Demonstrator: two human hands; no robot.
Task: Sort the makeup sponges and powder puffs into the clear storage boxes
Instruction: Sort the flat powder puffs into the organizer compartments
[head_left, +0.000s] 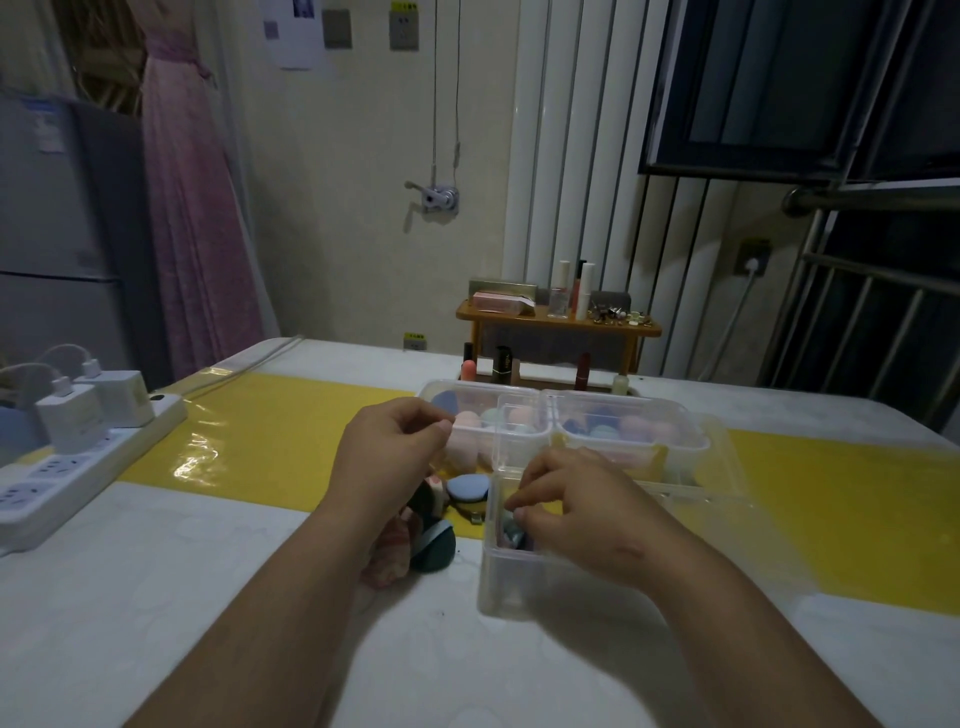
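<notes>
right hand (571, 512) curled inside nearest clear plastic box (506, 590), grip unclear; left hand (389, 449) curled, empty, outside its left rim.

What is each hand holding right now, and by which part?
The right hand seems to pinch the top edge of a dark blue-grey puff inside the near clear plastic box. The left hand is curled with nothing visible in it.

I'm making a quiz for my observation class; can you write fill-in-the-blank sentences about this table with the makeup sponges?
The hand reaching into the nearest clear plastic storage box is the ___ one.
The round light blue powder puff lies on the ___ strip of the table.
The white power strip sits on the person's ___ side.
Missing words: right; yellow; left.
</notes>
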